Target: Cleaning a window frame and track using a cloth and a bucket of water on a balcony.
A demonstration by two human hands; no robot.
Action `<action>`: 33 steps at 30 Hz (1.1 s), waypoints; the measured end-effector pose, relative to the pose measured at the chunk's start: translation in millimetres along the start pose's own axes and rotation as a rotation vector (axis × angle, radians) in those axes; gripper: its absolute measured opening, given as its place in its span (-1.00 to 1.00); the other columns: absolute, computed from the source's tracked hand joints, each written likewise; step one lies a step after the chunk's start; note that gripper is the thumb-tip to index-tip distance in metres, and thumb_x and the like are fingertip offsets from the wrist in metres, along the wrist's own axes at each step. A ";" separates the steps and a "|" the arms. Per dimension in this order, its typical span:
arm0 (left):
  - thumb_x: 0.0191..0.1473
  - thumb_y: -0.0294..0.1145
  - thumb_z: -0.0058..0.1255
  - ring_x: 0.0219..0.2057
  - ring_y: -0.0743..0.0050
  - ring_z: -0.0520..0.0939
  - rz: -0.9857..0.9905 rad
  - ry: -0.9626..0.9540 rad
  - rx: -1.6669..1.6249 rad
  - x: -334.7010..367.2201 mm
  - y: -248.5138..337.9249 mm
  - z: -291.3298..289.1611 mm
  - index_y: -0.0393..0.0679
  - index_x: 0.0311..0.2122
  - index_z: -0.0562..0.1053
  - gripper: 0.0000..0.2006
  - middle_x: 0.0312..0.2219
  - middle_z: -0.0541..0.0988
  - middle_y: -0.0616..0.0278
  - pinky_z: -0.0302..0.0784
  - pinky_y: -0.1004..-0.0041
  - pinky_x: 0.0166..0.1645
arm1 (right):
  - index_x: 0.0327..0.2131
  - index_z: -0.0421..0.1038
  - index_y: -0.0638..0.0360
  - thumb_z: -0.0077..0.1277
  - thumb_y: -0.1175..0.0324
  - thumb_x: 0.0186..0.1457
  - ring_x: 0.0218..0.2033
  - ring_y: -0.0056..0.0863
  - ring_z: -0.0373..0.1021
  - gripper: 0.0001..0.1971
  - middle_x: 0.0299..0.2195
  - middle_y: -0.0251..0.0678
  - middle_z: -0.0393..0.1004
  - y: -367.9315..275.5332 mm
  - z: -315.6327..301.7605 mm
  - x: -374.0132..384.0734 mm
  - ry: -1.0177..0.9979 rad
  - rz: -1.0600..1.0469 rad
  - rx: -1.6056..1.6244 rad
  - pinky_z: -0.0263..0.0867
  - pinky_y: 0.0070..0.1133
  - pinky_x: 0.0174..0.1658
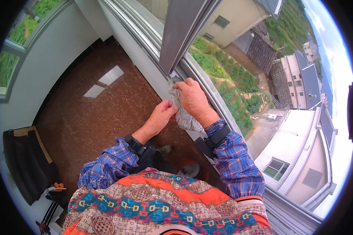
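Observation:
A crumpled grey cloth hangs between my hands, over the inner edge of the window sill. My right hand grips its upper part, fingers bent and pressed together, close to the bottom of the window sash. From the left, my left hand pinches the cloth's side between thumb and fingers. The window track runs along the sill beside the cloth, which hides a part of it.
A glossy brown floor lies to the left below the sill. A black padded object and a tripod-like stand are at the lower left. Through the open window on the right, green plots and buildings show far below.

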State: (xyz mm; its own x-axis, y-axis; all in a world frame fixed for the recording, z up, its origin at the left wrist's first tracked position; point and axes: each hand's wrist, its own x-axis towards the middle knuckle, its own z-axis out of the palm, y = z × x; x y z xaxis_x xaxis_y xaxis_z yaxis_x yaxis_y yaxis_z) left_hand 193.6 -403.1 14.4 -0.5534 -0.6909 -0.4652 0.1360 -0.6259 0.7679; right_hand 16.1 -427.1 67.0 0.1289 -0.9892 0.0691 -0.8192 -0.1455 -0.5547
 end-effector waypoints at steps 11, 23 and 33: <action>0.34 -0.19 0.05 -0.34 0.72 0.48 0.070 0.067 -0.027 -7.1 3.3 8.2 -0.07 -0.22 0.40 -0.81 -0.36 0.48 0.47 0.46 0.58 -0.24 | -0.09 0.58 0.05 0.08 0.28 0.09 -0.14 -0.11 0.50 -0.70 -0.21 -0.17 0.54 -23.2 20.7 10.9 0.067 0.221 -0.091 0.44 -0.23 -0.09; 0.30 -0.30 0.09 -0.36 0.70 0.50 0.090 -0.061 -0.022 -10.6 7.0 -0.4 -0.08 -0.21 0.40 -0.86 -0.37 0.51 0.45 0.45 0.59 -0.23 | -0.19 0.57 0.17 0.13 0.22 0.10 -0.17 -0.07 0.46 -0.73 -0.28 -0.16 0.54 -9.0 29.8 -7.6 0.089 0.164 -0.066 0.37 -0.16 -0.15; 0.22 -0.45 0.11 -0.28 0.68 0.54 0.003 -0.098 0.053 2.2 4.3 8.0 -0.13 -0.09 0.40 -0.81 -0.27 0.55 0.40 0.50 0.56 -0.18 | -0.26 0.55 -0.02 0.13 0.17 0.08 -0.18 -0.26 0.47 -0.80 -0.28 -0.36 0.55 -12.8 17.8 -20.2 0.037 0.215 -0.285 0.39 -0.24 -0.21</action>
State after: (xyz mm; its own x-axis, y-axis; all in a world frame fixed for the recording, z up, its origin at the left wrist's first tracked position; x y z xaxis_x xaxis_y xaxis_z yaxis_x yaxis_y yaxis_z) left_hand 186.4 -404.4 20.2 -0.6311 -0.6525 -0.4195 0.0953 -0.6019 0.7928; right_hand 34.0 -405.0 58.0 -0.0790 -0.9968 0.0084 -0.9490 0.0727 -0.3067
